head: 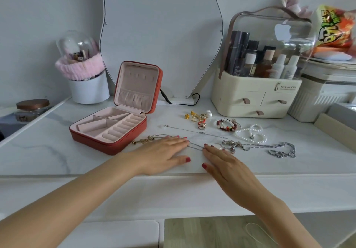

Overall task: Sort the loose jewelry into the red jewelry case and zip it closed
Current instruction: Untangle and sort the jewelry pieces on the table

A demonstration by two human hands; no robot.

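Note:
The red jewelry case [113,145] stands open on the white marble table [48,151], its pink compartments bare. My left hand [163,154] lies flat just right of the case, fingers straight, over a gold necklace [140,141]. My right hand [221,161] lies flat beside it. A thin silver chain [195,146] runs between the fingertips of both hands. Further right lie a chunky silver chain [277,149], a pearl strand [250,133], a red beaded bracelet [227,125], a long thin chain [194,131] and a cluster of gold rings and earrings [198,117].
A cream cosmetics organizer [256,101] with a clear lid stands at the back right. A wavy mirror [161,35] leans on the wall behind the case. A white brush cup [88,89] with a pink band sits at the back left, beside a brown-lidded jar [31,109].

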